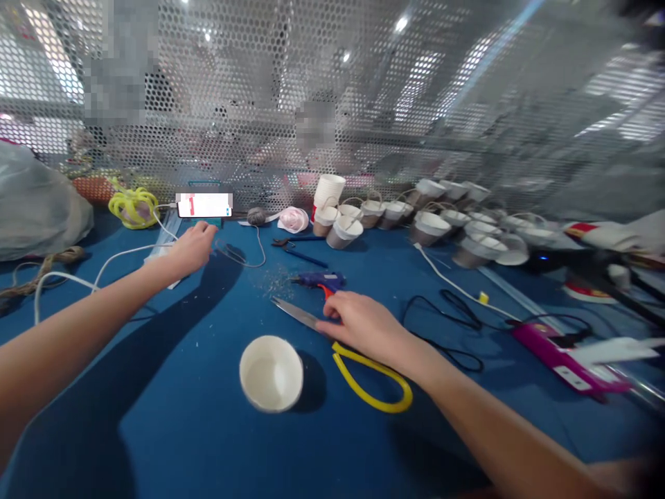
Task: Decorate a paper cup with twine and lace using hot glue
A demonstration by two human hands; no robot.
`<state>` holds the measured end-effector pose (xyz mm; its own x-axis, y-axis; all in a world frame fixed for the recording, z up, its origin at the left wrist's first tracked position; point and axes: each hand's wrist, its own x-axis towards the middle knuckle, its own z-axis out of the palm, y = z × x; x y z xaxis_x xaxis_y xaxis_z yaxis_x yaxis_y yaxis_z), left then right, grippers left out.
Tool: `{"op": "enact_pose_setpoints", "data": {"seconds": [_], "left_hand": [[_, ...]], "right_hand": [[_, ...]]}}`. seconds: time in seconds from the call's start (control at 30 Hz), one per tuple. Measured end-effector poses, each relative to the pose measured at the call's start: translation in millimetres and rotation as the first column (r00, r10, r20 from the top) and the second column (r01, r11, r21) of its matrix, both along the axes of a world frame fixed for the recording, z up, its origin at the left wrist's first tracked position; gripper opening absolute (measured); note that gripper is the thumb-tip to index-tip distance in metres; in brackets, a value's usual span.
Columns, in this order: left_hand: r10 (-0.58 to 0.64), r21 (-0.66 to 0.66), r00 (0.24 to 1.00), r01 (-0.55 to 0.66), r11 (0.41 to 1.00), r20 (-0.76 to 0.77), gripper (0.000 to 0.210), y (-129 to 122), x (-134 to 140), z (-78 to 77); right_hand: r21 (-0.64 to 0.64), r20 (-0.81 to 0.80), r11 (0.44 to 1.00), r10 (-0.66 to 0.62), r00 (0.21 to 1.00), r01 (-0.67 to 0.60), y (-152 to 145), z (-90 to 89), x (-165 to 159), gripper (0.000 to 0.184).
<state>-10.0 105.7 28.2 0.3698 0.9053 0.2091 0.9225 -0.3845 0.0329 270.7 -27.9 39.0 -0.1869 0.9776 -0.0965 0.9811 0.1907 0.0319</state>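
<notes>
My left hand (194, 246) reaches to the far left, its fingers curled just below a phone (204, 206) that stands upright with a lit screen. Nothing shows in those fingers. My right hand (361, 322) is closed around the handle side of a blue hot glue gun (319, 279) with an orange trigger; the grip itself is mostly hidden. Under the right thumb lie scissors (296, 313) with yellow handles, blades pointing to the far left. A white paper cup (271, 374) stands nearer to me, its open mouth facing up.
Several small handled buckets (430, 227) and stacked paper cups (330, 188) line the back, before a perforated metal screen. Pliers (283, 242), grey yarn (256, 216) and pink ribbon (294, 220) lie there too. Cables run to a magenta power strip (566, 360). A plastic bag (39, 201) sits left.
</notes>
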Motion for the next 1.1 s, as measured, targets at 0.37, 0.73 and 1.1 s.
{"op": "enact_pose_setpoints", "data": {"seconds": [0.37, 0.73, 1.1], "left_hand": [[-0.261, -0.174, 0.965, 0.262, 0.949, 0.03, 0.026, -59.3, 7.3, -4.9], [-0.265, -0.171, 0.964, 0.265, 0.949, 0.022, 0.028, -35.6, 26.7, -7.5], [-0.286, -0.294, 0.939, 0.333, 0.896, 0.193, 0.045, -94.0, -24.3, -9.9]], "right_hand": [[-0.036, 0.103, 0.964, -0.258, 0.961, 0.263, 52.4, -11.5, 19.7, 0.026], [0.013, 0.046, 0.949, -0.315, 0.948, 0.315, 78.2, -15.5, 26.7, 0.03], [-0.056, -0.348, 0.987, 0.122, 0.93, -0.151, -7.0, 8.2, -4.6, 0.04]]}}
